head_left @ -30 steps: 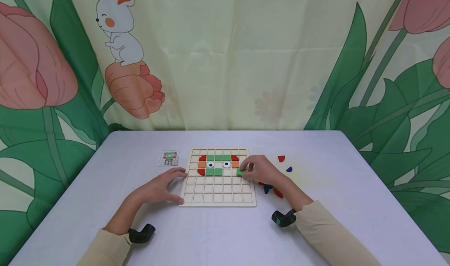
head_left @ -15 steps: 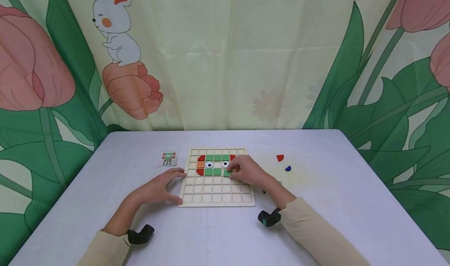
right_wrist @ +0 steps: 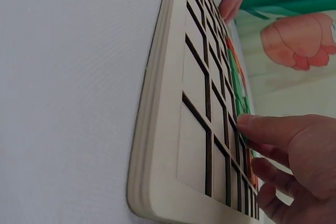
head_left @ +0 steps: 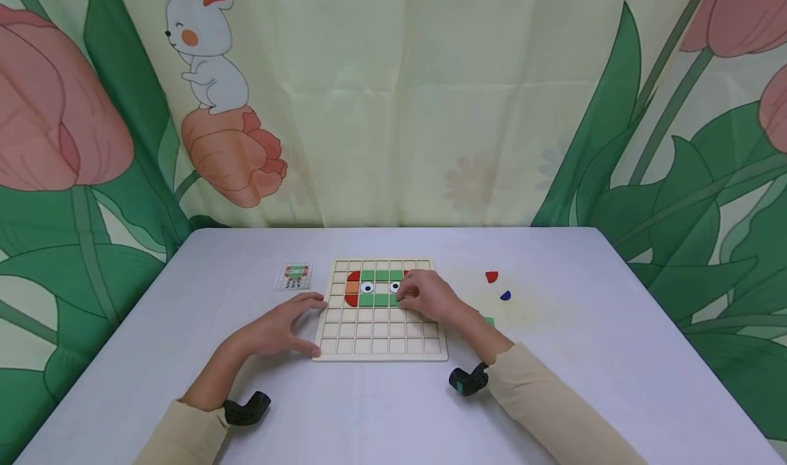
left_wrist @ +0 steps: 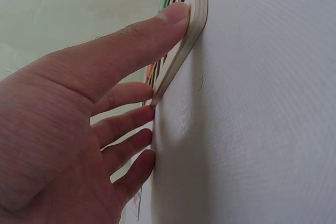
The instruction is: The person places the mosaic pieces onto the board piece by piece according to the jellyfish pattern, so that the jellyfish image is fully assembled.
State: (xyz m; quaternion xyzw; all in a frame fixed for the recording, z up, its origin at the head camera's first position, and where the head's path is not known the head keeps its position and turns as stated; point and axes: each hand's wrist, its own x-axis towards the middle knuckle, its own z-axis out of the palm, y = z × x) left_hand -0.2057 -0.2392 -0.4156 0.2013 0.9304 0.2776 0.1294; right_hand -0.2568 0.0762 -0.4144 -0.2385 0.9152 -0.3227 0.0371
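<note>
A wooden grid board (head_left: 381, 330) lies on the table with coloured tiles set in its upper rows. My left hand (head_left: 279, 325) steadies its left side: the thumb rests on the near corner, and the spread fingers touch the edge in the left wrist view (left_wrist: 68, 114). Over the board's right half, my right hand (head_left: 433, 298) pinches a green square tile (head_left: 393, 301) at the third tile row, beside other green tiles (head_left: 374, 300). In the right wrist view the thumb (right_wrist: 262, 127) touches down by the green tiles; the fingertips partly hide this tile.
A small pattern card (head_left: 294, 276) lies left of the board. Right of it are a red piece (head_left: 492, 276), a blue piece (head_left: 505, 296) and a green piece (head_left: 489, 321) partly covered by the right forearm. A printed curtain (head_left: 393, 110) hangs behind the table.
My right hand has moved left across the board with the green tile, which now sits down in the row beside the other green tiles. The left hand stays at the board's edge.
</note>
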